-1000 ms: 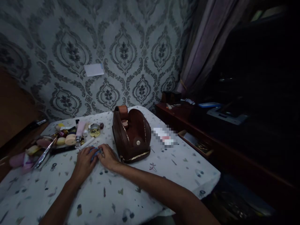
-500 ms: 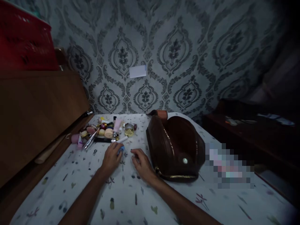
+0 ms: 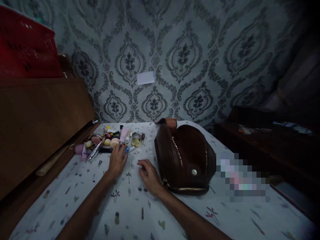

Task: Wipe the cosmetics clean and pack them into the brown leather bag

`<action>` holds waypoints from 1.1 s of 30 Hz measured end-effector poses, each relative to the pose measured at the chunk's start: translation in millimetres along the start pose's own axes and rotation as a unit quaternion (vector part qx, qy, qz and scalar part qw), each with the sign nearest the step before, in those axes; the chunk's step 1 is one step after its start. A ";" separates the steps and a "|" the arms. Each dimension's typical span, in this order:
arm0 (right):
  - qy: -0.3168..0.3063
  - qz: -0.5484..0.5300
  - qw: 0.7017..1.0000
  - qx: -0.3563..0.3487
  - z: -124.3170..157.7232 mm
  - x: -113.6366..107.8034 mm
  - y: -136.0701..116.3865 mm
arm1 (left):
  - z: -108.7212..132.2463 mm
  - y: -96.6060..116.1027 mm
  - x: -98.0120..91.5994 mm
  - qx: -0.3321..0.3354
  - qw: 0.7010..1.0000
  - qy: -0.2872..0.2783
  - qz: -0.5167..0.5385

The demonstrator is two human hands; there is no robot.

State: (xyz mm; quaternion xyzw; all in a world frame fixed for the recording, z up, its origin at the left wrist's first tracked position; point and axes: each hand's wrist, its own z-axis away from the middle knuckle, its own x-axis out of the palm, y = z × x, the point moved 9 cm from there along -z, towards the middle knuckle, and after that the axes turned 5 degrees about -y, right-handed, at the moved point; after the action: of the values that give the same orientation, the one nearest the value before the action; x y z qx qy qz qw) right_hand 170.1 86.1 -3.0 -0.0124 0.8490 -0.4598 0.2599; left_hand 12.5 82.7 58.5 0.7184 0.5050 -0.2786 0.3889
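Looks like somebody's home to us, a bedroom or sitting room rather than any workplace. We've got grey damask wallpaper (image 3: 185, 56) all across the back wall and a table under a white tablecloth (image 3: 140, 213) printed with little motifs. A heap of cosmetics (image 3: 112, 140) sits on it (tubes, small jars, sponges) next to a brown leather handbag (image 3: 185, 156). Plain wooden furniture (image 3: 37, 116) stands on the left with a red crate (image 3: 25, 46) on top, and a dark sideboard (image 3: 262, 133) with clutter on the right. The lighting is dim too.
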 end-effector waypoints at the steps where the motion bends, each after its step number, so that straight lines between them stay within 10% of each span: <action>1: 0.002 -0.001 1.000 -0.002 0.1 -0.2 0.0 | -6.8 4.7 3.0 0.008 1.000 -0.013 -0.013; 16: 0.022 -0.009 1.000 0.020 1.4 -0.8 2.5 | -120.6 -4.3 77.1 0.017 0.985 -0.169 0.018; 27: 0.134 -0.020 0.988 0.076 7.1 -18.3 15.2 | -55.1 48.9 35.5 0.131 0.980 -0.148 0.004; 33: 0.116 -0.025 0.990 0.072 5.1 -14.2 16.5 | -36.9 39.0 20.6 0.085 0.991 -0.100 0.032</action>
State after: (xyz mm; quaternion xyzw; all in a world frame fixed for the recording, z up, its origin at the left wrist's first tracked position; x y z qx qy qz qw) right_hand 188.3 95.4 -12.1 0.0391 0.8376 -0.5243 0.1480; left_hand 56.4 117.0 73.0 0.7330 0.4154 -0.3780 0.3837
